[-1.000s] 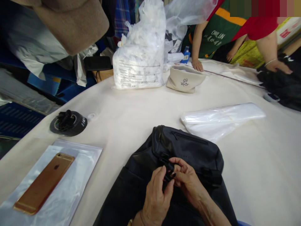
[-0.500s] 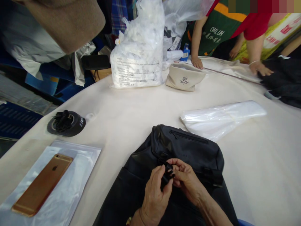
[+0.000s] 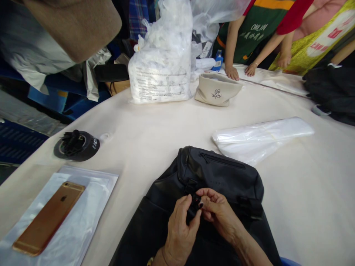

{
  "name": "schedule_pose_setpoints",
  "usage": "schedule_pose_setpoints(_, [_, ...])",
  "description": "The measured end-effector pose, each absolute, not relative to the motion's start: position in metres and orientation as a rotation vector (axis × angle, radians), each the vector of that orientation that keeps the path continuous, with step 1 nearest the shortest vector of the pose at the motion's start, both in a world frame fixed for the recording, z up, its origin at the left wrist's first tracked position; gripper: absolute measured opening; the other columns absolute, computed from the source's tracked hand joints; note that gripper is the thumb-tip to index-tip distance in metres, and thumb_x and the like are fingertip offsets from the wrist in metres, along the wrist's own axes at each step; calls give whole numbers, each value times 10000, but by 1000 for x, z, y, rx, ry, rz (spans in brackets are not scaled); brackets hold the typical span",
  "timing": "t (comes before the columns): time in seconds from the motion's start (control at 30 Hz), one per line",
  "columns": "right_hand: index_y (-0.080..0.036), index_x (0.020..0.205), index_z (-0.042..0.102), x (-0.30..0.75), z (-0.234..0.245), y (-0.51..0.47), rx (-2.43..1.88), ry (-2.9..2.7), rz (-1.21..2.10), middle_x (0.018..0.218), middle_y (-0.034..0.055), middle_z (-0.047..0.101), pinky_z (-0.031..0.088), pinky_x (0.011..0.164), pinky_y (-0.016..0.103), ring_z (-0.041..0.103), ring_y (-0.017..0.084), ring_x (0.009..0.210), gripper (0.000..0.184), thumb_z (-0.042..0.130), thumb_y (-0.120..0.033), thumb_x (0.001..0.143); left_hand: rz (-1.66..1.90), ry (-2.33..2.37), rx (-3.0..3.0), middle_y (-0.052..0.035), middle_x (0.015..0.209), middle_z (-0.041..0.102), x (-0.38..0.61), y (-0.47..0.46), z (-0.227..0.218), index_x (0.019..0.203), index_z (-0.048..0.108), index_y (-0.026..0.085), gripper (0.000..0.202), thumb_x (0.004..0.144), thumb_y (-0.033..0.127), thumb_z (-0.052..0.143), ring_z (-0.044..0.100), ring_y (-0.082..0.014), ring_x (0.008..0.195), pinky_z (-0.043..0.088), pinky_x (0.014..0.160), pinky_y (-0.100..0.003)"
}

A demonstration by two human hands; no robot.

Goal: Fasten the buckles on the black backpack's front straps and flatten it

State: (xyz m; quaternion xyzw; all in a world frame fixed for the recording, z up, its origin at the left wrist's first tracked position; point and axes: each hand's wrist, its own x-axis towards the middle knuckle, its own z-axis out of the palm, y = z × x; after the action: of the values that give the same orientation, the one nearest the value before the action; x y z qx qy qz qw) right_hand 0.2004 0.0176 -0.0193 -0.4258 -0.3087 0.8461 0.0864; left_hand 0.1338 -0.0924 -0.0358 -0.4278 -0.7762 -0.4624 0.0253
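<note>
A black backpack [image 3: 219,171] lies on the cloth-covered table in front of me, its flap with a zipped pocket turned away from me. Over its left front strap, my left hand [image 3: 181,229] pinches a small black buckle [image 3: 194,203] between thumb and fingers. From the other side, my right hand [image 3: 217,212] grips the buckle's end with thumb and forefinger. The fingers partly hide the buckle and its webbing. A second black strap with its buckle [image 3: 249,207] sits on the bag's right side, untouched.
A folded clear plastic bag [image 3: 263,135] lies beyond the backpack. To the left are a phone [image 3: 50,218] on plastic sleeves and a tape roll [image 3: 91,146] holding black bits. Farther back stand a stuffed white bag [image 3: 161,81] and a beige pouch [image 3: 215,92]. A co-worker's hands [image 3: 241,72] rest opposite.
Both my hands stay at the buckle, shifting only slightly. Across the table, the co-worker's one hand has moved left from the black item at the right edge, close to the other hand.
</note>
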Motion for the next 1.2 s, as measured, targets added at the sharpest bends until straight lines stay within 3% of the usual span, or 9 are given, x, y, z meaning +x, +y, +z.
schedule_pose_setpoints(0.27, [-153,728,593,201,-25,9,-1323,-918,2462,408,-89,462,191,363,161,340,12,334,349,800,-264,469,-1407,-2419,-1312,-105,907,651,136,-99,-39,1038,535,113,254,806,216,529,628,-161,882,549,775,-221])
schedule_pose_setpoints(0.37, [-149,730,613,205,-23,14,-1322,-1079,2497,429,-60,508,213,359,175,380,33,332,310,768,-324,527,-1441,-2442,-1331,-102,916,649,136,-100,-40,1051,529,124,263,802,211,535,627,-165,885,555,773,-229])
schedule_pose_setpoints(0.5, [-155,727,627,206,-17,28,-1415,-1449,2134,564,0,609,272,382,203,434,54,373,301,662,-444,648,-1448,-2437,-1312,-99,902,646,137,-101,-40,1043,527,118,254,804,200,530,626,-155,877,548,783,-217])
schedule_pose_setpoints(0.6, [-173,733,624,204,-15,32,-1428,-1573,2005,584,-3,610,279,386,213,429,61,386,280,640,-443,663,-1423,-2452,-1294,-96,892,646,138,-101,-41,1028,531,122,239,807,212,525,627,-153,870,547,777,-215])
schedule_pose_setpoints(0.77, [-199,707,651,203,-18,22,-1239,-1748,2035,657,-8,586,407,500,238,518,100,523,179,650,-370,652,-1495,-2509,-1255,-82,889,644,137,-102,-44,1025,523,151,232,809,235,524,632,-149,844,555,753,-221])
schedule_pose_setpoints(0.9, [-198,691,675,205,-21,18,-1203,-1689,2124,782,10,602,408,511,235,519,93,559,188,667,-378,638,-1560,-2523,-1239,-82,912,635,137,-101,-43,1039,522,155,244,803,212,532,624,-149,870,552,769,-225])
schedule_pose_setpoints(1.03, [-192,744,685,205,-24,17,-1300,-1414,2270,673,-1,627,421,561,245,508,95,548,245,722,-373,582,-1575,-2494,-1242,-82,912,630,137,-99,-40,1056,523,157,263,795,180,535,622,-153,866,559,759,-233])
schedule_pose_setpoints(1.2, [-179,647,687,203,-24,12,-1433,-1290,2152,623,4,628,414,608,251,508,119,608,242,767,-360,508,-1534,-2485,-1280,-95,915,622,137,-99,-39,1045,538,140,260,787,173,543,614,-159,878,557,772,-234])
